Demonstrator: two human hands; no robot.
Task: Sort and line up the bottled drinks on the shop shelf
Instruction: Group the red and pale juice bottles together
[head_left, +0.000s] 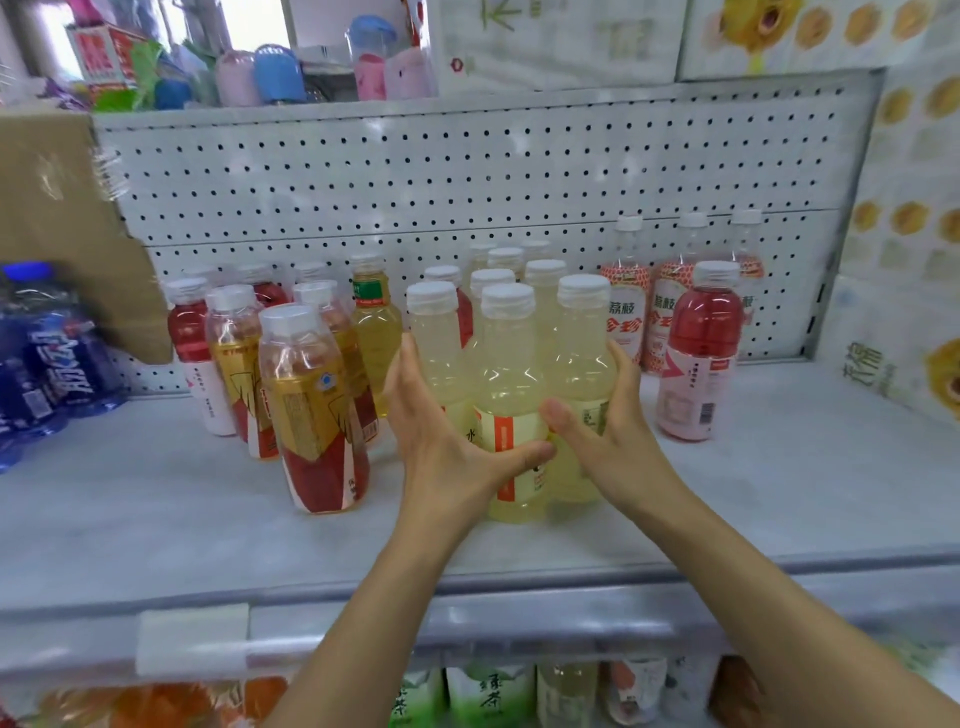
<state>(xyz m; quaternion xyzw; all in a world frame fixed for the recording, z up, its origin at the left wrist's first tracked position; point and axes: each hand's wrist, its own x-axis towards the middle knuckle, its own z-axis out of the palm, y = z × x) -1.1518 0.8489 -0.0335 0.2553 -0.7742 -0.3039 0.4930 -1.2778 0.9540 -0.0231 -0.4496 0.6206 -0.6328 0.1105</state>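
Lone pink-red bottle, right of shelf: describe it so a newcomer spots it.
Find the grey perforated back panel and follow it to its right end, where tall bottles wrapped in red scale-patterned labels stand. In front of them stands a clear plastic bottle of pink-red drink, white-capped; unlike them it stands alone and shows its liquid above a pale pink label.

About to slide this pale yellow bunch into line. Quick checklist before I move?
1. Both sides of the pale yellow bottles pressed by left hand and right hand: ok.
2. Front pale bottles upright, capped: ok.
3. Rear bottles inside the grip: cannot tell, hidden.
4. Stray red bottle mixed in behind them: not ok.
5. Nearby amber tea bottle apart from left hand, though close: ok.
6. Bare shelf in front of the group: ok.
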